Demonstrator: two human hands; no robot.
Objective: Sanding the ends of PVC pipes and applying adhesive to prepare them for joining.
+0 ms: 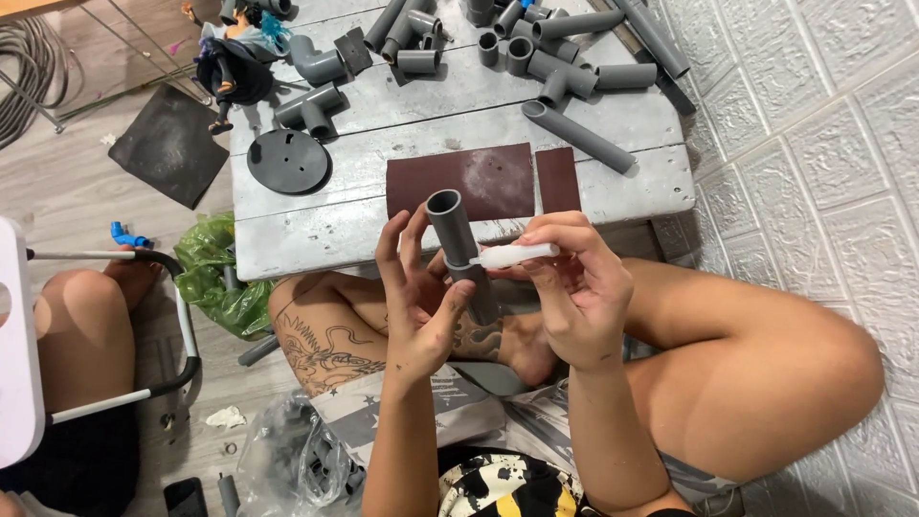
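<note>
Above your lap, in front of the low grey table (287, 230), your left hand (421, 297) is closed around the lower part of a grey pipe piece (458, 239), thumb and fingers clamped on it, open end tilted up and away from you. Your right hand (574, 287) is pinched shut on a small white tube (512, 255), whose tip touches the pipe's side about midway along, just above what looks like a fitting or joint; the exact seam is hidden by your fingers.

Note on technique, as judgement: keep the left grip low so the band under the tube tip stays bare, and turn the pipe with the left hand, not the tube, so any bead laid runs evenly round. Squeeze lightly; excess would run toward your left fingers.

On the table just beyond: two dark red-brown sandpaper sheets (461, 180), a dark round disc (287, 161), and a scatter of grey pipe offcuts and elbows (536, 57). A small figurine (232, 67) stands at the far left corner. A green plastic bag (218, 278) lies by your left knee. Another person's knee (72, 316) is at the left edge.
</note>
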